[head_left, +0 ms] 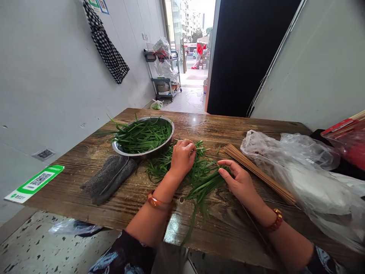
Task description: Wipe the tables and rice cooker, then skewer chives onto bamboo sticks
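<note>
In my right hand (238, 180) is a thin bamboo skewer, pinched between thumb and fingers, its dark length running back under my wrist. A bunch of long green garlic chives (203, 186) hangs from it to the left, the leaf ends trailing toward the table's front edge. My left hand (184, 156) is closed over a loose pile of garlic chives (159, 167), fingers curled; what is between its fingertips is hidden. Behind it to the left, an oval metal basin (171, 139) is heaped with more cut chives (145, 135).
A bundle of bamboo skewers (259, 173) lies right of my right hand, beside clear plastic bags (308, 179). A dark grey cloth (112, 179) is at the left of the wooden table (216, 129). A green QR-code card (35, 184) sits at the left edge.
</note>
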### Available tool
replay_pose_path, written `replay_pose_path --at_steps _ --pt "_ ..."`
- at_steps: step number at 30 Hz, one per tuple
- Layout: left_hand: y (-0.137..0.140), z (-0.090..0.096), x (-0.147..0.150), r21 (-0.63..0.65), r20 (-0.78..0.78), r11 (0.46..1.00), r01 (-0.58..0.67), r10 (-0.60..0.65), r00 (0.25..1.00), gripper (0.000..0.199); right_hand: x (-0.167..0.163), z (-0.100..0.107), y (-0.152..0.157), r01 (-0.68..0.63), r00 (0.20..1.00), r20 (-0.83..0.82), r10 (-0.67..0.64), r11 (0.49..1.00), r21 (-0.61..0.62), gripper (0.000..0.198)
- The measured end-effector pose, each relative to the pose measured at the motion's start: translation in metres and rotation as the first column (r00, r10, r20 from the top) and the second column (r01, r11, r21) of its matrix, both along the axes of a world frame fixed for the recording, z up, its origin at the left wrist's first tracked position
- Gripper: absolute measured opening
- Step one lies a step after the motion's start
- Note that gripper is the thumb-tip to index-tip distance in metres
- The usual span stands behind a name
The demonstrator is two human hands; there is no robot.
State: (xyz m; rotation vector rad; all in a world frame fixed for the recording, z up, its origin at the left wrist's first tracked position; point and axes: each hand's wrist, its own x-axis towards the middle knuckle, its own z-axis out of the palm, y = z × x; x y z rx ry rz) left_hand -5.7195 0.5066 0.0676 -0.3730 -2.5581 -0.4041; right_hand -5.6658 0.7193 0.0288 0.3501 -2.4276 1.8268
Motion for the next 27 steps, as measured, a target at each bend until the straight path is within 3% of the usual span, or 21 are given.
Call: replay_pose_path --at_steps 4,8,13,18,21,24,27 --pt "0.014 0.004 0.010 0.176 0.036 0.972 0.155 -0.164 0.986 0.010 -0.001 0.002 0.000 -0.006 1.000 0.006 0.006 0.999 -0.033 0.042" --pt "0.031 -0.002 0.020 0.388 0.173 0.891 0.237 -0.323 0.930 0.009 0.000 0.004 0.000 -0.017 0.999 0.048 0.019 0.999 -0.042 0.041" --pt "0.045 -0.006 0.027 0.576 0.328 0.792 0.201 -0.449 0.831 0.008 0.002 0.009 -0.001 -0.046 0.998 0.047 0.050 0.996 -0.073 0.037" --pt "0.045 0.002 0.030 0.750 0.365 0.650 0.126 -0.564 0.740 0.010 0.003 0.008 0.000 -0.033 0.999 0.030 0.036 0.996 -0.087 0.036" --pt "0.043 0.005 0.029 0.804 0.398 0.592 0.055 -0.605 0.689 0.010 0.001 0.005 0.000 -0.028 0.999 0.016 0.030 0.995 -0.096 0.035" --pt "0.041 0.004 0.028 0.811 0.427 0.585 0.011 -0.605 0.672 0.010 0.000 0.003 -0.001 -0.028 1.000 0.011 0.029 0.996 -0.086 0.035" --pt "0.041 0.003 0.028 0.769 0.444 0.638 0.034 -0.572 0.690 0.008 -0.001 0.004 -0.001 -0.029 0.999 0.013 0.030 0.997 -0.066 0.034"
